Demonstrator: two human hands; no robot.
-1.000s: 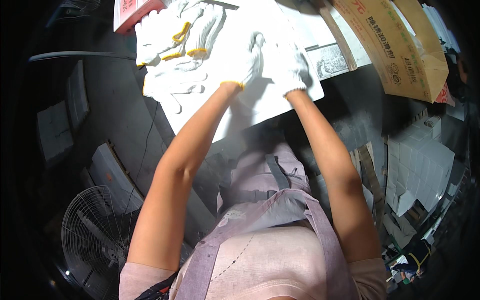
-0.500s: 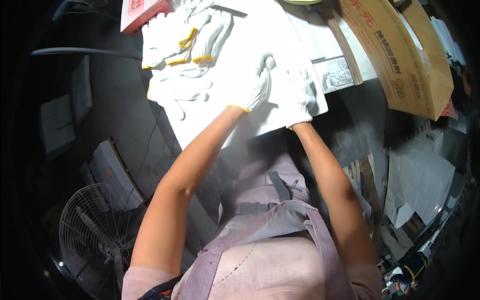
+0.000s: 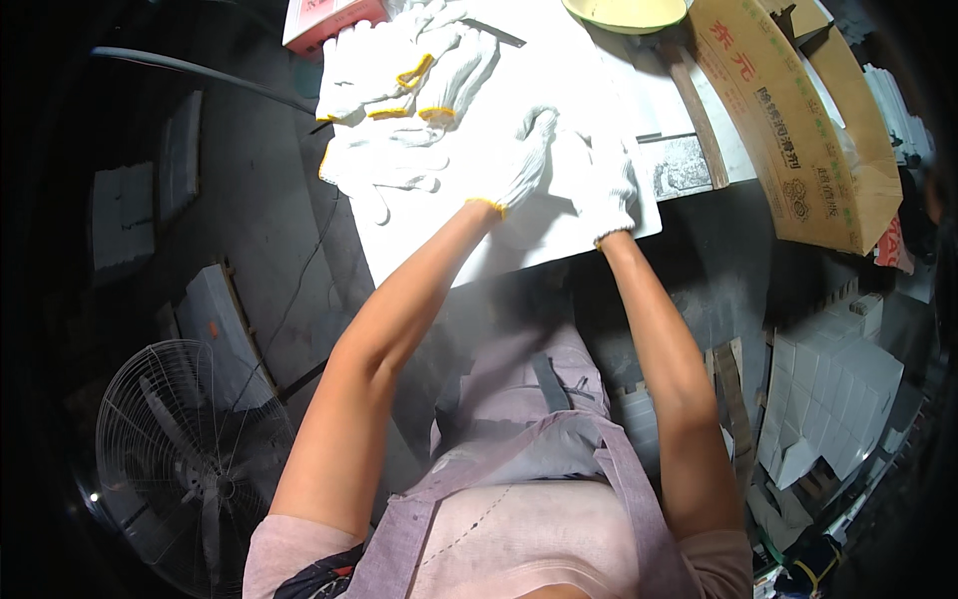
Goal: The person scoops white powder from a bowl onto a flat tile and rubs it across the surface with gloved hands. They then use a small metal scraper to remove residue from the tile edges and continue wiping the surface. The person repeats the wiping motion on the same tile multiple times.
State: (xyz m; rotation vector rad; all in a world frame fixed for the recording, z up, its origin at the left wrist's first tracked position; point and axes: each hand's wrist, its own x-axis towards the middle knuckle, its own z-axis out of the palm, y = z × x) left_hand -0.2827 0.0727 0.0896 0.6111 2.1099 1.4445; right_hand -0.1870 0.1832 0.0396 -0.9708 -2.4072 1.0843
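Observation:
I wear white knit gloves on both hands, low over a glaring white surface. My left hand, its cuff edged in yellow, has its fingers bent inward and closed. Close beside it on the right, my right hand is curled as well, casting a shadow on the white. Anything pinched between the fingers is washed out by the bright light. Left of my hands lies a loose white glove with its fingers spread. Beyond it is a pile of more white gloves with yellow cuff edges.
A pink-red box and a flat metal strip lie at the back. A yellow-green bowl stands beyond a wooden bar. Right of that is a brown cardboard box. A caged fan stands at lower left.
The view has shifted slightly, so the table things sit further right and more of the bowl shows. Both hands stay close together over the white surface, with only slight movement.

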